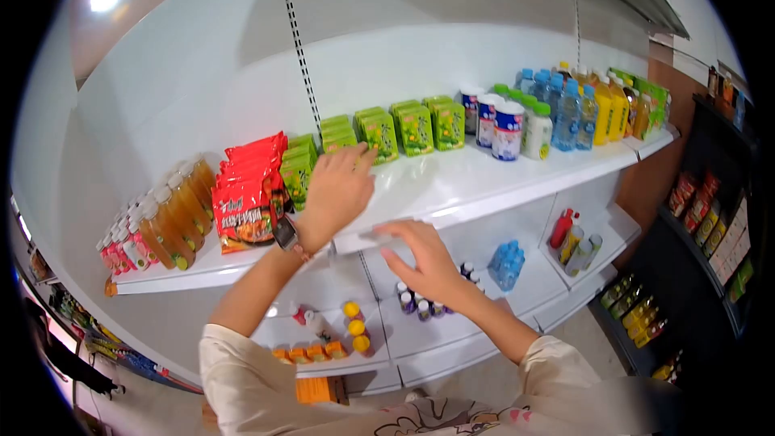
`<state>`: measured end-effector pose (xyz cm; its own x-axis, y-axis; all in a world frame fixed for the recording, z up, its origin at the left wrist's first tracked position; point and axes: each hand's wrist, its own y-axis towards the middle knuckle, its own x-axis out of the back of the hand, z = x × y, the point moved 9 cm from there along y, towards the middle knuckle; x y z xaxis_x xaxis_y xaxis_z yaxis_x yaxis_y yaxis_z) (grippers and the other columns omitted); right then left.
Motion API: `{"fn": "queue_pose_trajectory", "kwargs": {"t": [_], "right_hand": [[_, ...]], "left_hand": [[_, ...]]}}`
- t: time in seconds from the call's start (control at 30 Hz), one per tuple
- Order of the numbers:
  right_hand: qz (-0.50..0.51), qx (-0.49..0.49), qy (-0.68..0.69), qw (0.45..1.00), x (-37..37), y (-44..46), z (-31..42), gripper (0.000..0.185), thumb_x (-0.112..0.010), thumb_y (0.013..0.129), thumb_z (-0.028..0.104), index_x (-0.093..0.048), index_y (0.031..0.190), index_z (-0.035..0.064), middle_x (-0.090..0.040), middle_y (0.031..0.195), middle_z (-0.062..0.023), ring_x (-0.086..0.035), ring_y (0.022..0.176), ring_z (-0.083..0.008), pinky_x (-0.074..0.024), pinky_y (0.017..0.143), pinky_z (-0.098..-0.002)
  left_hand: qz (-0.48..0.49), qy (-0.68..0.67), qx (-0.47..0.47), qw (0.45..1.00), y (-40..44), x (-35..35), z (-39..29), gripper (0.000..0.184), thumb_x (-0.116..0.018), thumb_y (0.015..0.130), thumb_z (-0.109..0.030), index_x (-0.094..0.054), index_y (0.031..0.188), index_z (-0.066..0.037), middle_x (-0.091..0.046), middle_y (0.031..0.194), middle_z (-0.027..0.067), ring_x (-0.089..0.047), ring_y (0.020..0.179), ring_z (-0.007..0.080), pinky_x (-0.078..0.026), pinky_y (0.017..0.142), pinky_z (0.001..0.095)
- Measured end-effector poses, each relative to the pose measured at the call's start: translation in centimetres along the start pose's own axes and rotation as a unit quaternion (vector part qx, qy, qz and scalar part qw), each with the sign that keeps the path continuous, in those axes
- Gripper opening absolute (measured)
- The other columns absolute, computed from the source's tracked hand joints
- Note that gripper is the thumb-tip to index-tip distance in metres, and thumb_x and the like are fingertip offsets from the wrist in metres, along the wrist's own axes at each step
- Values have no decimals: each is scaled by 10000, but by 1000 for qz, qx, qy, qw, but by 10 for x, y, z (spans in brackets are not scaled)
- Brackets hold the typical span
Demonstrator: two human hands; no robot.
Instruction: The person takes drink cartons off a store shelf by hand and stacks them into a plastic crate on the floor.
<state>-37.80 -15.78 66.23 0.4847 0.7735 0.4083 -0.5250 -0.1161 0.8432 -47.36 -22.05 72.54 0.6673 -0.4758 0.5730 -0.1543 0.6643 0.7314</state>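
My left hand (342, 187) reaches over the upper shelf with its fingers stretched out at the front of a row of green packets (337, 134). It covers the lower part of that row, and I cannot tell whether the fingertips press on it. A watch is on this wrist. More rows of green packets (416, 129) stand to the right, and another green row (297, 171) is to the left. My right hand (424, 262) is just below the shelf's front edge, thumb and fingers apart, holding nothing.
Red noodle packets (245, 210) and amber bottles (173, 218) fill the upper shelf's left end. White-and-blue cans (508, 133), water bottles (567, 117) and yellow bottles (603, 113) stand to the right. A lower shelf (517, 315) holds small bottles; a dark rack (686, 234) is at far right.
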Motion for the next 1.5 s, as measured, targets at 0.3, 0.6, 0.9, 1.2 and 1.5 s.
{"fn": "queue_pose_trajectory", "kwargs": {"t": [0.3, 0.6, 0.9, 1.2, 1.5], "right_hand": [[-25, -59, -84, 994, -39, 87, -102, 638, -592, 788, 232, -315, 1285, -55, -448, 1219, -245, -474, 1063, -375, -387, 897, -418], [69, -106, 10, 992, -48, 78, -106, 792, -640, 742, 130, -172, 1354, -52, -411, 1260, -249, -476, 1051, -386, -417, 856, -421], [71, 20, 194, 978, -23, 50, -85, 622, -540, 671, -113, -443, 1255, 80, -494, 1223, -157, -483, 1119, -332, -419, 897, -380], [27, 164, 327, 930, -22, -32, -19, 417, -625, 782, 170, -447, 1133, 32, -536, 1137, -135, -503, 972, -278, -402, 863, -381], [339, 47, 542, 767, -108, -204, 105, 461, -723, 715, 285, -496, 1024, 30, -577, 958, -109, -544, 882, -251, -422, 790, -371]], "left_hand": [[64, 16, 77, 995, -2, -69, 79, 497, -627, 760, -199, -432, 1160, 21, -439, 1264, 191, -397, 1192, 352, -328, 976, 455], [20, 10, 35, 999, -10, -31, 30, 202, -583, 714, -53, -510, 901, -81, -536, 1070, 90, -550, 973, 260, -490, 770, 324], [12, 163, -41, 986, -26, 7, -71, 160, -597, 695, -99, -539, 833, -154, -555, 1118, 51, -551, 961, 209, -494, 848, 306], [2, 178, 72, 981, -88, 95, -160, 211, -594, 746, -125, -558, 952, -156, -583, 1077, 72, -546, 918, 214, -497, 813, 339], [50, 91, 443, 891, -241, 206, -251, 297, -650, 740, -121, -551, 1020, -105, -601, 1055, 87, -583, 887, 216, -503, 715, 330]]}}
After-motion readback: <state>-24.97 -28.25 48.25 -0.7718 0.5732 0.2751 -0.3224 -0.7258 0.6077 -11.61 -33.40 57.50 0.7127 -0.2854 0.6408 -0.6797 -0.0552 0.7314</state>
